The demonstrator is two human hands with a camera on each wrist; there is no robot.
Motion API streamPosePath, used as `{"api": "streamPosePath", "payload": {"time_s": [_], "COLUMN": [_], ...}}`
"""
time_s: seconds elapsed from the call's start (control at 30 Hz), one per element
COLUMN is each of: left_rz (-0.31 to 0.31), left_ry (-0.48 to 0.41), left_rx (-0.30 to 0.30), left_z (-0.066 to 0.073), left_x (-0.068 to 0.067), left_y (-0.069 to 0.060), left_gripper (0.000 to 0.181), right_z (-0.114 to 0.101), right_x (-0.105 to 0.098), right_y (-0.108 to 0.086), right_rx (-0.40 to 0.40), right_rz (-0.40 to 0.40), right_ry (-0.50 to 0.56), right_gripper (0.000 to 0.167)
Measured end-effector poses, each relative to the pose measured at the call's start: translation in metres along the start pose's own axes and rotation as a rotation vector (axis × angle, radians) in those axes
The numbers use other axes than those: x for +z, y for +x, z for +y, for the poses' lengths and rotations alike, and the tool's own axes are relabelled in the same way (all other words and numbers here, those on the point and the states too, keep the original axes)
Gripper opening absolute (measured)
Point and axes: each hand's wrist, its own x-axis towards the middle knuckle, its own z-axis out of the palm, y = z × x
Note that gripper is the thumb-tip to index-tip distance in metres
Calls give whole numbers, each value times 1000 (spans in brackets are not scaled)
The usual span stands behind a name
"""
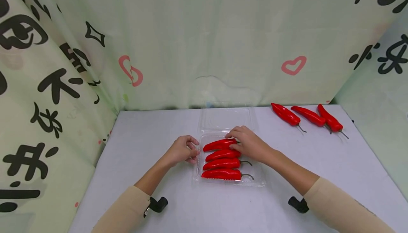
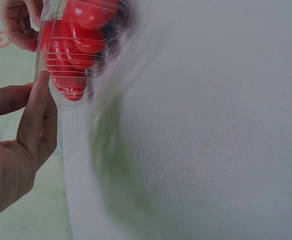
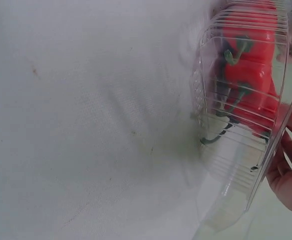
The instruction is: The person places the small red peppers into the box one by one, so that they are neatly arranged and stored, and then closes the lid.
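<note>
Peppers [image 1: 222, 164], red and four in number, lie in a clear box [image 1: 257, 177] between both grips. The right grip [image 1: 246, 142] holds the farthest pepper [image 1: 219, 145] near its stem; the left grip [image 1: 182, 150] pinches the box's edge. Beyond the right grip, three loose peppers [image 1: 308, 115] lie.

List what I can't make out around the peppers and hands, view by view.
- Head: the stem of the second pepper from the back in the clear container, hidden by the right hand.
- Left wrist: the container's far part, cut off by the top edge.
- Right wrist: part of the right hand, cut off by the right edge.
</note>
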Motion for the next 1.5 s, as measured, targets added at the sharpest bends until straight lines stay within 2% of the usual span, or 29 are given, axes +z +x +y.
{"api": "streamPosePath", "payload": {"time_s": [0.3,0.63,1.0,1.2,1.5], "left_rz": [14,10,16,25,24], "left_ry": [9,-3,-1,-15,-45], "left_rx": [4,1,4,2,19], "left_z": [0,2,0,-1,-3], "left_x": [1,1,1,0,3], "left_y": [0,-1,0,-2,-2], "left_gripper": [28,29,29,29,29], "right_z": [11,35,69,88,114], "right_x": [-16,-31,-53,-64,-76], "right_y": [-11,-30,-48,-56,-66], "right_rx": [10,47,196,267,334], "right_rz": [50,150,219,201,187], "right_ry": [21,40,-24,-14,-63], "right_gripper": [39,49,60,66,73]}}
